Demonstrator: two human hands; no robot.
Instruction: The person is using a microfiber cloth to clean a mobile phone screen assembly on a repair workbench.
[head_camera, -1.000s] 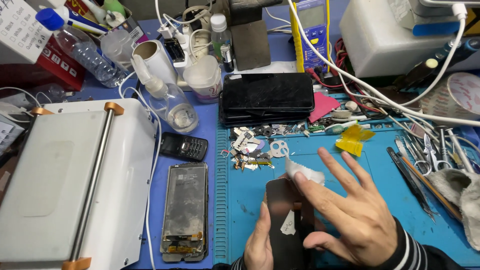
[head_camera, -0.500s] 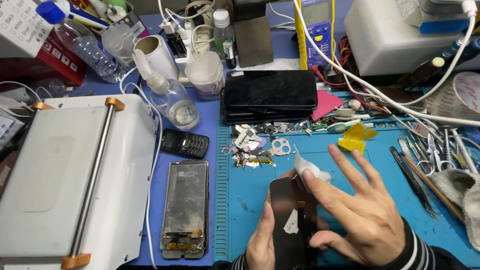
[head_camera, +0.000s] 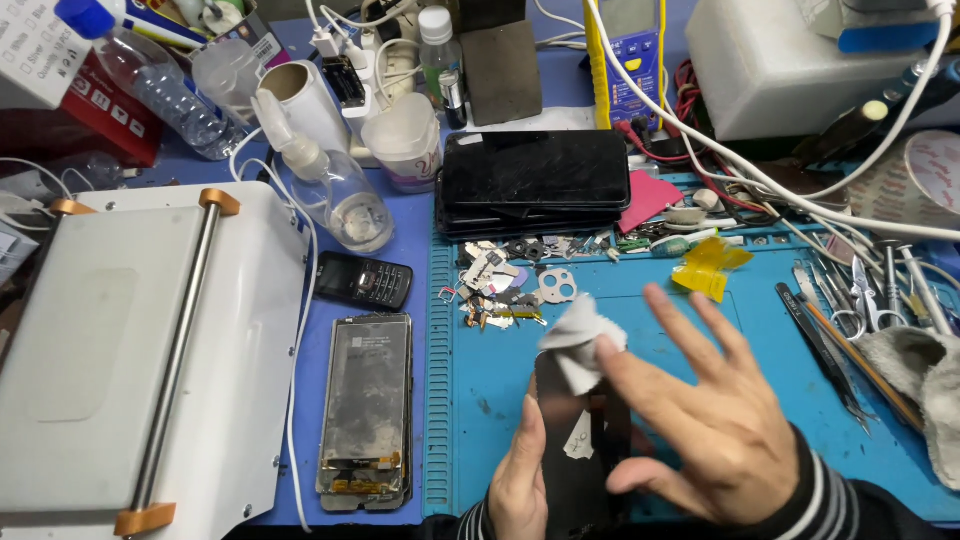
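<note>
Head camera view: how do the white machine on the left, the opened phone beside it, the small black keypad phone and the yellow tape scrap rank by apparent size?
1. White machine
2. Opened phone
3. Black keypad phone
4. Yellow tape scrap, only slightly smaller

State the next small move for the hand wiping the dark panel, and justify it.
Probably draw the cloth down the panel: the right hand presses it at the top end, the left hand steadies the edge, and a white scrap lies lower down.
</note>
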